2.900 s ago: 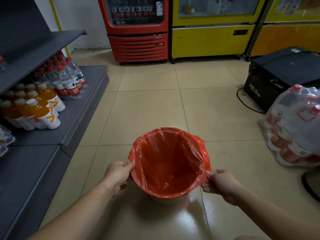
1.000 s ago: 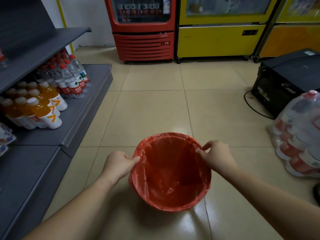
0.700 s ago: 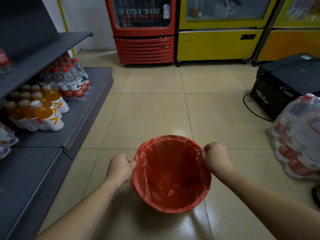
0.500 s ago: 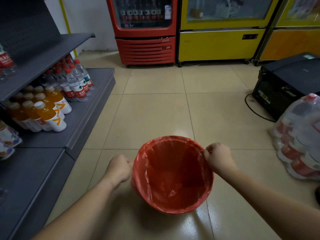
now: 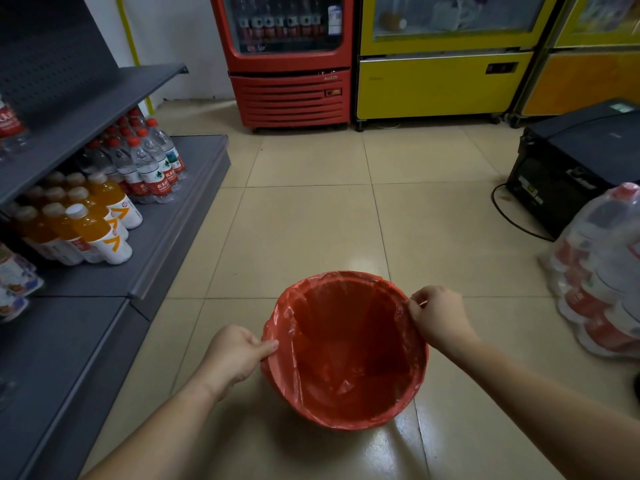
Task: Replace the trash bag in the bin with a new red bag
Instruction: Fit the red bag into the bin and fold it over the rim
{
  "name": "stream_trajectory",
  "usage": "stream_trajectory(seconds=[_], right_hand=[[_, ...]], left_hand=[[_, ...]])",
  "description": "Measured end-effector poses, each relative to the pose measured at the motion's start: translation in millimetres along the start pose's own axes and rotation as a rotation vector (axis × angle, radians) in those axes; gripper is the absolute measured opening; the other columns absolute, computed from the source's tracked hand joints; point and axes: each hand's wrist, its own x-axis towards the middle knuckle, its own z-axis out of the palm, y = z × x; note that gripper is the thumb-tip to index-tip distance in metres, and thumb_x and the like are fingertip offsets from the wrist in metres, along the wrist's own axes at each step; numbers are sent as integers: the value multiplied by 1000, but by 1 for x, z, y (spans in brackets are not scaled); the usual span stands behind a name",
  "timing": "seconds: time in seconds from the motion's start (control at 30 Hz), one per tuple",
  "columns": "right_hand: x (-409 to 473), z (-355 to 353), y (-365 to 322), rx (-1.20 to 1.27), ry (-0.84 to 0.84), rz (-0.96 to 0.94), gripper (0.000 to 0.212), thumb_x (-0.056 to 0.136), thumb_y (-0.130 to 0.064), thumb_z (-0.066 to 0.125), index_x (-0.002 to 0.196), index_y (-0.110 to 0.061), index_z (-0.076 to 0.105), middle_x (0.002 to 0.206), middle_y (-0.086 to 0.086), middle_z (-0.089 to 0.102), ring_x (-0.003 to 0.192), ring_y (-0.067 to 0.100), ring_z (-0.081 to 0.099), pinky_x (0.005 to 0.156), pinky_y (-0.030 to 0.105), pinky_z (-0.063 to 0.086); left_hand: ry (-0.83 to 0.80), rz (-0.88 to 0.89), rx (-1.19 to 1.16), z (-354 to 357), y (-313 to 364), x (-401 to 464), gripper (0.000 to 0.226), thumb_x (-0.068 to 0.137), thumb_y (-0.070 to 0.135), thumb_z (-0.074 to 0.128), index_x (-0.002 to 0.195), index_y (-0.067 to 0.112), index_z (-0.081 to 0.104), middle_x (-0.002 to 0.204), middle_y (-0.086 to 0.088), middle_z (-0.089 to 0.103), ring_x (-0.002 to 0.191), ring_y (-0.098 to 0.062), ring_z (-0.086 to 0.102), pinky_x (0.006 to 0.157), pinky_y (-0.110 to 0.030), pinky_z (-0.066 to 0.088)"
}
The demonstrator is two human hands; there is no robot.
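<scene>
Fitting the liner is the step in hand, and it looks nearly done. The bin stands on the tiled floor between both hands, its wall wholly covered by the red bag, whose edge is folded over the rim all round. The left hand grips the fold at the near-left rim, thumb on top. The right hand pinches a small tuck of film at the far-right rim. Next, probably, comes smoothing that tuck down and letting go, gently, since the thin plastic could tear or slip off.
</scene>
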Motion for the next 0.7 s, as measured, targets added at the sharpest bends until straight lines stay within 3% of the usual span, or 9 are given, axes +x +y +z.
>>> stream_trajectory(seconds=[0.1,0.2,0.3,0.4,0.5,0.57,0.63,0.7], right_hand=[[1,2,6,107,-25,63,20,86,-27,65,71,-14,71,74,5,72,70,20,66,62,28,49],[3,2,10,459,-154,286,28,88,-21,63,68,-2,66,65,11,66,56,19,55,52,30,45],[5,3,10,715,-397,525,22,91,-6,54,75,-10,69,74,3,70,71,18,60,72,35,48],[6,4,11,711,-541,603,22,93,-13,54,79,-18,70,76,-4,68,79,15,59,77,33,42],[6,6,12,627,-413,500,16,91,-13,58,77,-14,67,77,3,67,78,20,59,71,32,43],[2,1,10,501,-198,311,18,90,-23,62,75,-13,63,74,1,67,76,22,61,68,32,46],[-7,-6,6,171,-38,124,26,89,-45,59,83,-20,64,87,-8,66,84,21,63,80,38,48],[-19,-13,-2,-227,14,24,41,86,-63,48,87,-26,65,94,-12,56,94,21,60,87,43,40]], left_hand=[[-33,-22,-92,-2,-4,4,32,88,31,73,72,4,72,72,-6,76,73,-16,69,67,-28,49],[-185,-188,-417,-4,-16,8,27,94,38,63,83,14,68,89,-7,79,93,-21,67,80,-40,42],[-309,-388,-691,3,-27,13,21,98,39,56,91,24,69,97,-3,75,107,-24,61,86,-46,37],[-334,-471,-698,19,-29,15,23,95,41,59,86,22,68,101,-5,73,115,-27,58,81,-43,38],[-232,-428,-588,27,-23,14,19,95,31,58,86,19,68,95,-6,74,110,-29,62,74,-38,40],[-15,-265,-460,25,-16,14,24,100,32,51,102,14,68,99,-7,73,99,-29,65,72,-39,47],[209,-55,-250,15,-8,13,31,102,40,46,110,15,64,104,-2,70,95,-22,63,81,-36,50],[196,84,-153,5,5,11,32,97,51,51,107,24,64,98,3,69,92,-17,63,80,-31,49]])
